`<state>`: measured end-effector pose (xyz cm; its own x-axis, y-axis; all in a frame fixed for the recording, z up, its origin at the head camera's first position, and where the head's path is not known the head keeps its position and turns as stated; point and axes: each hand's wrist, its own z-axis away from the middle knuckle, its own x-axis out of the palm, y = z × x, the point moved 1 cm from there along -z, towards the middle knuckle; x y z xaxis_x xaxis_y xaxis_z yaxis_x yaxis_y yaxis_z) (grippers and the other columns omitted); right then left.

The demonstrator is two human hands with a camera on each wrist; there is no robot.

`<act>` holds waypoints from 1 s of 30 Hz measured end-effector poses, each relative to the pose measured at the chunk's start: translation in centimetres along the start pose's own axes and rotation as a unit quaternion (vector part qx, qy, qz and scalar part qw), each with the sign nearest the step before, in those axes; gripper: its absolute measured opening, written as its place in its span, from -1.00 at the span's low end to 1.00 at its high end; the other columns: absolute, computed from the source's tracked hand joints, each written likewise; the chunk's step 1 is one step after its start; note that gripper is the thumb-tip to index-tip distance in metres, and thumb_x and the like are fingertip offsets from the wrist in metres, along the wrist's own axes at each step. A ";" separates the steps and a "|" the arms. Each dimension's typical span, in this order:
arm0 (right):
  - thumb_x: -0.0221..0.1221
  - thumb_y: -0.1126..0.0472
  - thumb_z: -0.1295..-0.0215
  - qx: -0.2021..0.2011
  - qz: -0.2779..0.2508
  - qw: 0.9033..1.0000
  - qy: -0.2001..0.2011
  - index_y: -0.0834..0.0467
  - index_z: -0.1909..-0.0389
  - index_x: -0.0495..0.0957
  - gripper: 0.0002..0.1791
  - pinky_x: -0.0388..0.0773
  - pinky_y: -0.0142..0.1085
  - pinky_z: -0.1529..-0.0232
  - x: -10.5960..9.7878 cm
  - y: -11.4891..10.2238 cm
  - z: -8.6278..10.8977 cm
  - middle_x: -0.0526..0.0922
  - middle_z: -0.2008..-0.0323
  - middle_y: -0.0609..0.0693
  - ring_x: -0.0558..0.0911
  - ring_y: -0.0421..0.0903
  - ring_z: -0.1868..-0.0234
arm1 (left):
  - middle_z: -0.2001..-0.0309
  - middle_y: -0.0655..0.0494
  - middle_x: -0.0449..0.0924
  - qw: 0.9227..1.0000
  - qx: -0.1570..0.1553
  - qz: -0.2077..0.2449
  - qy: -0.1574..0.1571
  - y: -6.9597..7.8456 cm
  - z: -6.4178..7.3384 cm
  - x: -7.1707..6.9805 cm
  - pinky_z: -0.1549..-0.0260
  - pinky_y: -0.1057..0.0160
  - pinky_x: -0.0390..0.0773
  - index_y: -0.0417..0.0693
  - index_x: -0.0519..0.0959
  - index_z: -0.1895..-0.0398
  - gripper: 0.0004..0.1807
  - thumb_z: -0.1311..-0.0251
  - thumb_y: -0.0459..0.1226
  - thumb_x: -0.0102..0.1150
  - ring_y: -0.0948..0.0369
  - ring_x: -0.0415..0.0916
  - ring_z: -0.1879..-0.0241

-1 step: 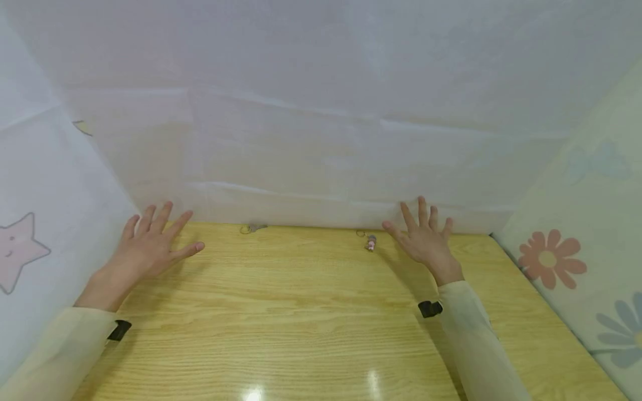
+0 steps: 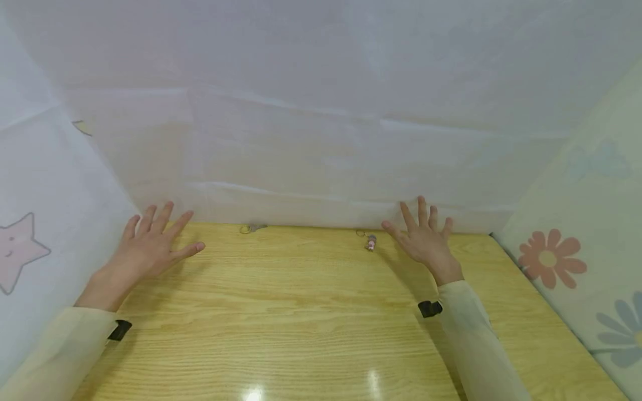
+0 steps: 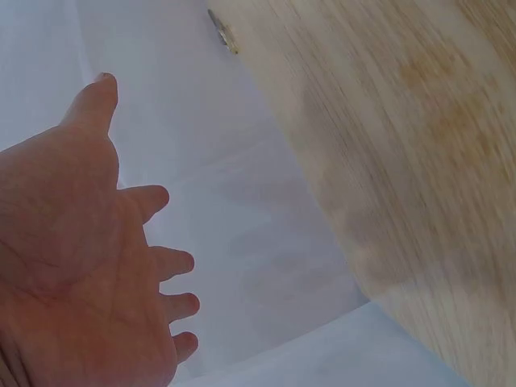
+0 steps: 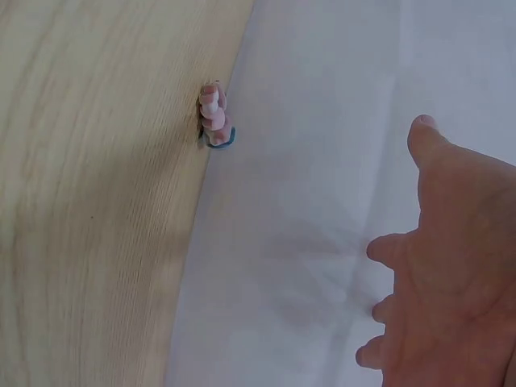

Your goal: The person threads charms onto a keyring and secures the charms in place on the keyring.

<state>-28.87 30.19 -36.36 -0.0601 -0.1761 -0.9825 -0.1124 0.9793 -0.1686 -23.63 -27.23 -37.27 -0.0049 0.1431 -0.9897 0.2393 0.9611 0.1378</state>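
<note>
My left hand [image 2: 145, 248] hovers at the left of the table with its fingers spread, holding nothing. To its right, at the table's back edge, lies a key on a ring [image 2: 257, 227]; in the left wrist view this key [image 3: 222, 34] shows small at the top. My right hand [image 2: 426, 239], also spread and holding nothing, is above the back right of the table. Just left of its thumb lies a small pink figurine keychain [image 2: 370, 243] with a metal ring. The right wrist view shows the same figurine [image 4: 214, 113] beside the white sheet.
The wooden table [image 2: 281, 312] meets a white creased sheet [image 2: 301, 156] at the back. Side sheets stand at left and right, with a pink star [image 2: 22, 250] on one and a red flower [image 2: 551, 258] on the other. Black bands [image 2: 430, 308] sit at both wrists.
</note>
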 end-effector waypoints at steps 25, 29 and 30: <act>0.24 0.26 -0.45 -0.171 -0.055 0.980 -0.089 0.26 0.15 0.68 -0.87 0.60 -0.07 0.12 5.5 -7.5 -2.6 0.65 0.21 0.05 0.62 0.01 0.17 | 0.24 -0.01 0.59 0.996 0.087 0.007 -0.002 7.5 -6.0 3.4 0.11 -0.28 0.51 -0.14 0.73 0.16 -0.87 -0.37 -0.35 0.21 -0.11 0.55 0.14; 0.28 0.33 -0.37 -0.178 -0.042 0.979 -0.089 0.20 0.20 0.67 -0.95 0.59 -0.10 0.17 5.0 -7.4 -2.3 0.65 0.27 -0.01 0.61 -0.03 0.22 | 0.33 0.11 0.54 0.994 0.104 0.019 -0.005 8.4 -5.8 3.3 0.25 -0.06 0.58 -0.07 0.69 0.29 -0.93 -0.34 -0.28 0.29 0.08 0.52 0.29; 0.29 0.34 -0.34 -0.179 -0.045 0.979 -0.091 0.19 0.20 0.67 -0.94 0.59 -0.10 0.16 5.0 -7.3 -2.1 0.65 0.26 -0.02 0.61 -0.03 0.21 | 0.35 0.13 0.53 0.994 0.111 0.016 -0.009 8.7 -5.8 3.4 0.28 0.00 0.57 -0.05 0.67 0.32 -0.92 -0.34 -0.26 0.30 0.12 0.49 0.32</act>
<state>-30.47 21.95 -39.82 0.1401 -0.2076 -0.9681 -0.4515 0.8568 -0.2491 -27.26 -17.04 -39.19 0.0236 0.1664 -0.9858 0.4471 0.8802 0.1593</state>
